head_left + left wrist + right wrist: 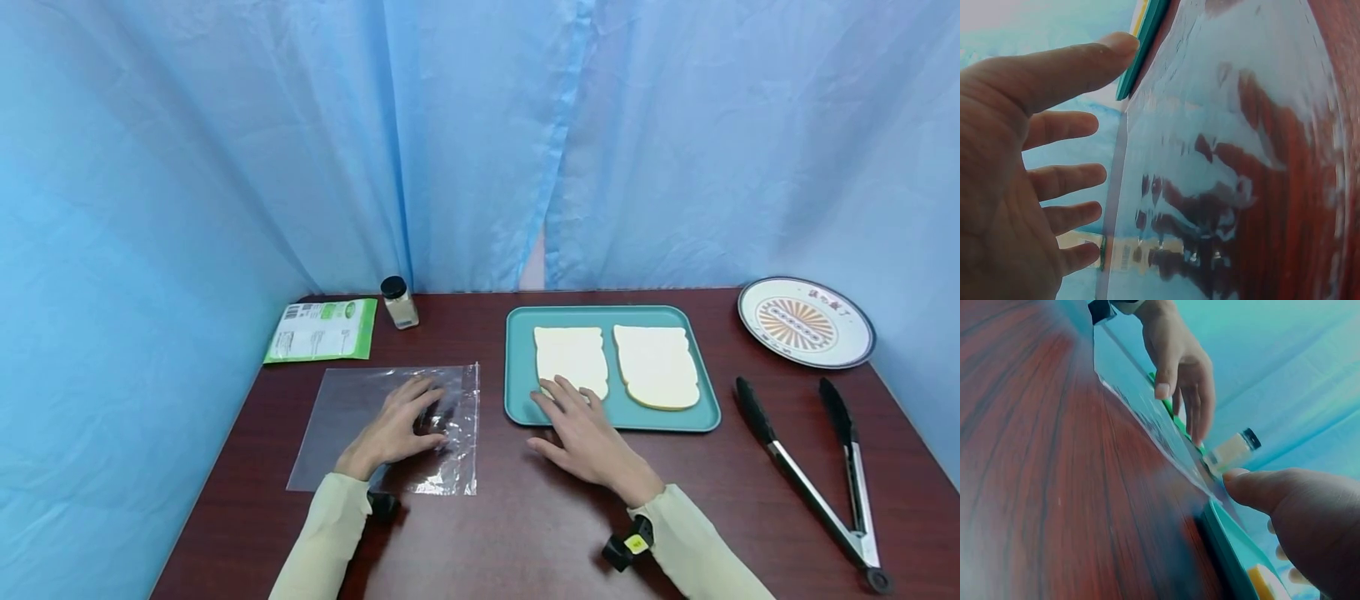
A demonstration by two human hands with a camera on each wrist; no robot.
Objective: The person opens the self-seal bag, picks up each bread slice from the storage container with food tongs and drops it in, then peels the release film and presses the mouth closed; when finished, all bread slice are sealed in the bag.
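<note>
A clear plastic zip bag (pixel 337 433) lies flat on the table, its edge strip toward the right. Above it hovers my left hand (pixel 397 425), fingers spread and holding nothing; in the left wrist view a gap separates the fingers from the shiny bag (pixel 1210 125). My right hand (pixel 588 437) is over the near left edge of a teal tray (pixel 517 358), fingers loosely extended and gripping nothing. Two white slices of bread (pixel 570 354) lie side by side on the tray. Fingertips partly cover the left slice's near edge in the head view.
Back left lie a green-and-white packet (pixel 322 331) and a small black-capped jar (pixel 401 305). On the right are a patterned plate (pixel 806 322) and spread black-and-silver tongs (pixel 813 496). Blue curtains (pixel 465 150) hang behind the dark wooden table (pixel 495 542).
</note>
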